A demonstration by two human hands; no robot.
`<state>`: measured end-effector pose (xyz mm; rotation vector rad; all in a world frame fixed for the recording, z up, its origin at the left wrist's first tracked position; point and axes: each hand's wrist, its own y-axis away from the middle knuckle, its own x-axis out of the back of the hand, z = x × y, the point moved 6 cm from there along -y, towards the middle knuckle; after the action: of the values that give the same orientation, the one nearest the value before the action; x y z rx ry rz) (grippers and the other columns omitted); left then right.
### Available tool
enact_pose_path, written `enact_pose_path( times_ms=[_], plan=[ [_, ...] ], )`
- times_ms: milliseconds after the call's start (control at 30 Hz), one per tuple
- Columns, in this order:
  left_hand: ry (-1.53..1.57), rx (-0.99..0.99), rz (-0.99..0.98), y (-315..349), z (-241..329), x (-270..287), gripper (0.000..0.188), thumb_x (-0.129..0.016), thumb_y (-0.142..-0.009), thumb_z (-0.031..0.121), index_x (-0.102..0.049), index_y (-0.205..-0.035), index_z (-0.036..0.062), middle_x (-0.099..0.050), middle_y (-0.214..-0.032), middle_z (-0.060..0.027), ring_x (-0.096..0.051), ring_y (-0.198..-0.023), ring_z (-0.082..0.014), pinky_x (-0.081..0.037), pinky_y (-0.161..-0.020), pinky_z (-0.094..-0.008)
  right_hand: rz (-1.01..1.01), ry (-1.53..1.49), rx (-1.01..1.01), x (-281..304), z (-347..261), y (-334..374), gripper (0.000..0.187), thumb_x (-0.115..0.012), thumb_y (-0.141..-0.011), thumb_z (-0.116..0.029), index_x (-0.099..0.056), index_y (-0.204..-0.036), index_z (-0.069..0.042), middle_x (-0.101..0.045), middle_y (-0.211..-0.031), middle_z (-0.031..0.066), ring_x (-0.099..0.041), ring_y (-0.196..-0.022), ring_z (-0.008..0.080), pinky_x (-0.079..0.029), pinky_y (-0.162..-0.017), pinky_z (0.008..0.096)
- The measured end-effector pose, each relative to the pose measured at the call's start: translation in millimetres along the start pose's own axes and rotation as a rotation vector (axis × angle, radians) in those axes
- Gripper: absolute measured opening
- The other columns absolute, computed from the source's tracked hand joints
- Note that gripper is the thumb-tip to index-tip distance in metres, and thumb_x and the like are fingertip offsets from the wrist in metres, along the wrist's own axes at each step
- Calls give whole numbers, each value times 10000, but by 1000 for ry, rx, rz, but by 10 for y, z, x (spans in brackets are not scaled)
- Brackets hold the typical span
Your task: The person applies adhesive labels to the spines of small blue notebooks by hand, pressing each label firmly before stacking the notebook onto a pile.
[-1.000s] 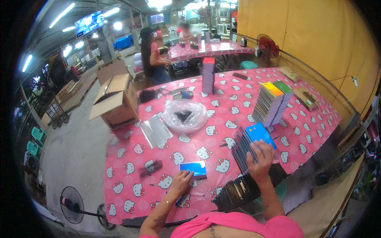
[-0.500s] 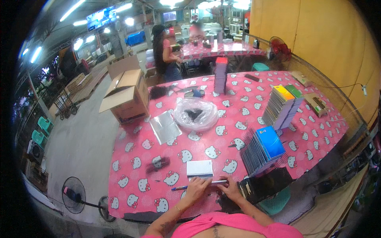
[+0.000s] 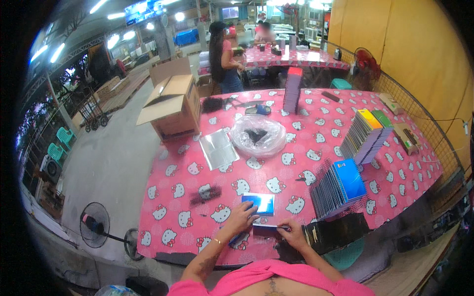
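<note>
A small spiral notebook with a glossy blue cover (image 3: pixel 261 203) lies near the table's front edge. Along its left side rests my left hand (image 3: pixel 242 217), fingers extended and fingertips touching the cover. Just below the notebook is a dark flat piece with a pale edge (image 3: pixel 265 230), whose exact kind I cannot make out. My right hand (image 3: pixel 295 234) pinches its right end. A blue pen-like item (image 3: pixel 234 240) lies partly hidden beside my left wrist. To the right stands a tall stack of blue spiral notebooks (image 3: pixel 340 187).
Farther right are yellow and green notebook stacks (image 3: pixel 365 133); a red-topped stack (image 3: pixel 293 91) stands at the back. A plastic bag (image 3: pixel 259 138), clear sheets (image 3: pixel 218 149) and a cardboard box (image 3: pixel 175 108) occupy the left. Black spiral bindings (image 3: pixel 205 196) lie nearby. A person (image 3: pixel 227 59) stands beyond the table.
The notebook showed a white lined page; now its blue cover faces up. My left hand has moved up onto its side, away from the piece both hands held. The view has shifted slightly.
</note>
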<state>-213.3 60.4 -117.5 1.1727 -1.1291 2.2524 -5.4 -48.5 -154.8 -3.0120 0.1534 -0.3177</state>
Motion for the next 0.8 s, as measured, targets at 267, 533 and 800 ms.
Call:
enact_pose_path(
  times_ms=[267,533,800],
  plan=[
    [-58,95,58,166,864,156,514,-649,-863,129,-578,-1373,143,-368,-1482,-295,-385,-1331,-506,-345,-1096,-575,124,-148,-30,-119,159,-7,246,-748,-845,-69,-657,-1067,-13,-686,-974,78,-646,-941,155,-528,-841,321],
    [455,458,148,542,679,-284,481,-564,-928,1,-564,-1380,166,-541,-1281,-231,-561,-1145,-413,-488,-955,-449,-96,-215,48,-205,194,-50,300,-716,-875,-34,-698,-1174,-48,-707,-1012,41,-645,-895,126,-532,-822,291],
    [205,513,371,312,-564,314,427,-560,-942,142,-544,-1340,-11,-506,-1371,-261,-479,-1268,-424,-383,-1090,-466,-86,-216,-163,-90,499,-20,241,-725,-919,-95,-721,-1153,-37,-708,-854,9,-625,-732,83,-502,-665,244]
  ],
)
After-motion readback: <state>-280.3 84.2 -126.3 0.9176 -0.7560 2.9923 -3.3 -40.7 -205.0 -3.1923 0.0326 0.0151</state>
